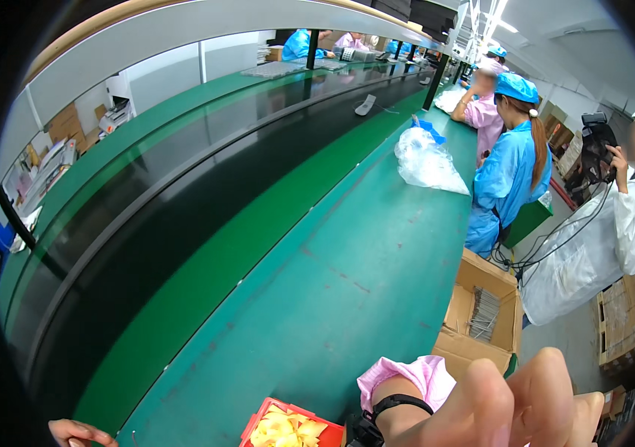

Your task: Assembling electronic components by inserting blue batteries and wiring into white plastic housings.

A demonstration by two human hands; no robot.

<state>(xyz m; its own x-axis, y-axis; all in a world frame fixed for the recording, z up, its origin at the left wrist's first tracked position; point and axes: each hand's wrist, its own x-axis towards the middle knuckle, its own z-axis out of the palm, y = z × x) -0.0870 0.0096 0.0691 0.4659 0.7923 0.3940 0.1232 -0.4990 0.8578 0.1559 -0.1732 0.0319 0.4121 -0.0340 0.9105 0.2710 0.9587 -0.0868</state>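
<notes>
My right hand (515, 406) is raised large and close at the lower right, fingers bent, with a black strap (403, 402) round the wrist and a pink sleeve cuff (425, 376) behind it. Its fingertips are hidden, so I cannot make out what they grip. Only part of my left hand (79, 430) shows at the lower left edge, beside the green bench. Its fingers look curled, and anything in them is hidden. Between the hands, a red bin (259, 417) holds pale yellow pieces (287, 430) on the green worktop (317, 298).
A dark conveyor belt (205, 201) runs along the left of the worktop, with a small grey part (365, 105) on it. Clear plastic bags (429, 164) lie farther along. An open carton (515, 309) of metal rods stands at right. People work beyond; one (600, 231) holds a black device.
</notes>
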